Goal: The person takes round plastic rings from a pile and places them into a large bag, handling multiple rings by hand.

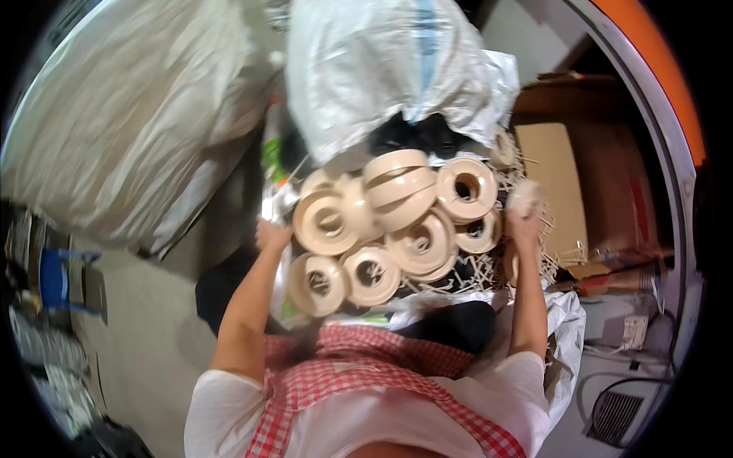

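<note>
A pile of cream plastic rings [330,222] lies in front of me, some stacked on edge and some flat with dark round openings. My right hand [524,223], at the pile's right side, is closed around another cream plastic ring [524,195], which is blurred. On the left, my left hand [272,235] is curled in beside the pile, at the pale edge of its lining. Whatever lies inside those fingers is hidden. Thin cream plastic sticks [482,273] are scattered under and right of the rings.
A white woven sack [359,69] with a blue stripe stands behind the pile. Far left is a large pale sack [130,114]. An open cardboard box [553,179] is on the right, near a grey machine panel [580,382]. A blue stool [55,278] stands on the left floor.
</note>
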### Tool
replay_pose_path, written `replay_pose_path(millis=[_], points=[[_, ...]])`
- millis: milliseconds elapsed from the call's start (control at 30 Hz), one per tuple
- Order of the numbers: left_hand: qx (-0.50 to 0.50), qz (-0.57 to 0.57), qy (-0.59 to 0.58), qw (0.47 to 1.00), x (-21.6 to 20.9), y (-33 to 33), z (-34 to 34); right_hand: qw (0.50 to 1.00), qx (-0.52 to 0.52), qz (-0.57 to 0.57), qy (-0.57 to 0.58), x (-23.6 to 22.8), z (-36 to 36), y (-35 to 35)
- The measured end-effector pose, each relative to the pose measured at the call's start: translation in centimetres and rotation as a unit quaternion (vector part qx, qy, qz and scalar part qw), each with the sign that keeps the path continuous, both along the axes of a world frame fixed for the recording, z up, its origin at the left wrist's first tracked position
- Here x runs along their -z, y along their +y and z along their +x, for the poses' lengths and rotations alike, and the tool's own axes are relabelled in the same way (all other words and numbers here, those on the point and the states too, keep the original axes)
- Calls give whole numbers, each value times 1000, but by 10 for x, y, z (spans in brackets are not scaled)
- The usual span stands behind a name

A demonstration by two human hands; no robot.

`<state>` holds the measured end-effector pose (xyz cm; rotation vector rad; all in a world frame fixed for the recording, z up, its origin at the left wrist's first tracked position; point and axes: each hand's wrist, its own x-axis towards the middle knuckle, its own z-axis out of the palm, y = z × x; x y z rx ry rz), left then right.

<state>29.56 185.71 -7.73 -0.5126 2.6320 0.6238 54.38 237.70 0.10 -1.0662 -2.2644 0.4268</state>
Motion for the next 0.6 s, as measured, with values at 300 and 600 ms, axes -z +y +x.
replay_pose_path(millis=[300, 600], points=[[69, 739, -13, 670, -130, -11, 54, 408, -418, -727, 361, -108, -65, -276], [-191, 775, 136, 586, -122, -89, -4, 813, -412, -408, -53, 22, -128, -363]])
